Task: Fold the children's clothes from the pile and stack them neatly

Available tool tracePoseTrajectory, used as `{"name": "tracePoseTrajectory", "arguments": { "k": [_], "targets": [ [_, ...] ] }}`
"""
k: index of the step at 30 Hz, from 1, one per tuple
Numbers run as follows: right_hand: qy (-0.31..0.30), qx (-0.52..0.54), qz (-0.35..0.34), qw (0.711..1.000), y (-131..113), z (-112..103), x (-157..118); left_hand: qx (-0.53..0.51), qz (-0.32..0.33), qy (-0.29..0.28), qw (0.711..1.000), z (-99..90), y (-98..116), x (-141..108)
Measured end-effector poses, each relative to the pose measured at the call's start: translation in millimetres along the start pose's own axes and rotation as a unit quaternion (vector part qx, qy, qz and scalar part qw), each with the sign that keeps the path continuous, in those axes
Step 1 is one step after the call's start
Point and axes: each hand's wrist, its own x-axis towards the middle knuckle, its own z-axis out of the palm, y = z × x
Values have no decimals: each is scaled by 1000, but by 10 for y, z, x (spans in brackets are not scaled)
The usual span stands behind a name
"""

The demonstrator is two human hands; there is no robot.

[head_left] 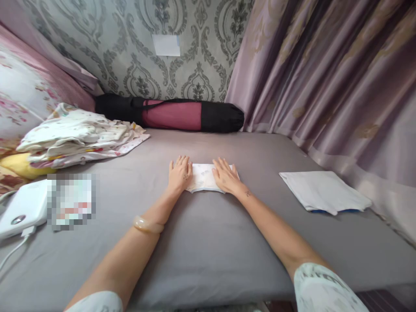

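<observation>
A small white folded piece with a faint print and a light-blue lower edge (203, 178) lies flat on the grey-sheeted bed (201, 242). Whether it is a garment or a diaper I cannot tell. My left hand (180, 173) rests palm down at its left edge, fingers stretched out. Over its right part lies my right hand (226, 175), also flat with fingers extended. Both hands touch the piece without gripping it, and its two side edges are partly hidden under them.
Right of my arms lies a folded white cloth (325, 190). On the left are a pile of printed clothes (78, 134), a white power bank with a cable (26, 208) and a blurred-out packet (74, 201). A long black-and-maroon bag (172, 115) lies along the wall.
</observation>
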Motion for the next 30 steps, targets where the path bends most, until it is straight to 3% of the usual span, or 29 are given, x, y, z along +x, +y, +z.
{"name": "tracePoseTrajectory", "arguments": {
  "k": [6, 10, 17, 22, 27, 30],
  "targets": [
    [-24, 7, 0, 1000, -70, 154, 8, -84, -26, 28, 996, 70, -70, 56],
    [-35, 7, 4, 999, -70, 135, 27, -144, -50, 38, 988, 65, -114, 96],
    [-6, -7, -52, 999, -337, 148, 87, -229, -101, 82, 965, 26, -129, 129],
    [-2, -3, -52, 999, -369, 253, 113, -263, -134, 103, 950, -10, -148, 154],
    [-40, -1, -45, 998, -398, 156, 144, -294, -153, 122, 935, -16, -184, 172],
    [-30, -7, -56, 998, -506, 121, 180, -300, -154, 132, 932, -9, -196, 173]
  ]
}}
